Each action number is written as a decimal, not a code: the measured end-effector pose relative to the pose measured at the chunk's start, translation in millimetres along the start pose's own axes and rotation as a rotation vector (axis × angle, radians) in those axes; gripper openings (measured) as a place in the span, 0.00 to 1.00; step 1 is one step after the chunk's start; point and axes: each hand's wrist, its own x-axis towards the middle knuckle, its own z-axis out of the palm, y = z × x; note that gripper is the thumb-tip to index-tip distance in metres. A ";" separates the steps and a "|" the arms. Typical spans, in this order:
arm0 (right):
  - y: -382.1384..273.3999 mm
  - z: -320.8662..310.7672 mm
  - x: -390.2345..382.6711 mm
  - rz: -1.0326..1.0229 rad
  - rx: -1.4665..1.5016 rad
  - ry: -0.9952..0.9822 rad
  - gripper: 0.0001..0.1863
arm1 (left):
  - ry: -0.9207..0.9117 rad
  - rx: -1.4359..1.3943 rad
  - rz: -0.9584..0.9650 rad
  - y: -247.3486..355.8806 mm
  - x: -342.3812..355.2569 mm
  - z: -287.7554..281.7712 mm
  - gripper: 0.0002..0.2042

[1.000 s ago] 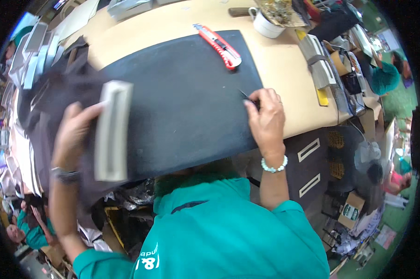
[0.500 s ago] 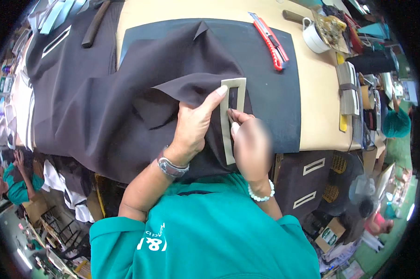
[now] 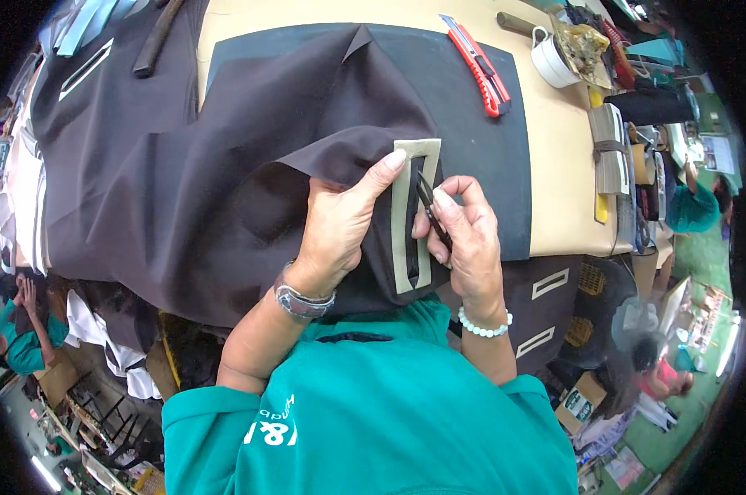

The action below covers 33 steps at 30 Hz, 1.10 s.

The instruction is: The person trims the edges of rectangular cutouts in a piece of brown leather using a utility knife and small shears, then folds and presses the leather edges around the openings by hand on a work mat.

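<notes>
My left hand (image 3: 336, 227) grips the dark brown fabric (image 3: 158, 198) at the beige rectangular frame (image 3: 402, 247), thumb pressed on the frame's upper left corner. The frame has a long dark slot and lies upright in my view near the fabric's right edge. My right hand (image 3: 468, 235) is closed around a slim dark pointed tool (image 3: 431, 202), probably tweezers or snips, whose tip is at the upper part of the slot. The fabric is draped in folds over a dark cutting mat (image 3: 493, 190). Whether the tip touches the slot's edge, I cannot tell.
A red utility knife (image 3: 480, 70) lies at the mat's top right. Behind it are a wooden handle (image 3: 513, 23) and a white cup (image 3: 553, 68). Bundled strips (image 3: 606, 148) sit at the table's right (image 3: 559, 214). Other people work at both sides.
Since the first frame, the fabric and frame have been brought rightward over the mat under my left hand. My right hand has moved onto the frame, the tool's tip now higher along the slot.
</notes>
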 end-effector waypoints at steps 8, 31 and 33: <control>-4.4 5.1 -0.5 0.024 0.181 -0.030 0.09 | -0.061 0.046 0.052 2.5 -6.4 -0.2 0.06; -1.8 32.8 -38.1 0.039 0.302 0.089 0.08 | 0.133 -0.003 0.033 -11.1 -21.1 25.1 0.07; 4.4 32.2 -37.0 -0.009 0.284 0.122 0.08 | 0.150 -0.015 0.016 -13.3 -25.1 28.7 0.06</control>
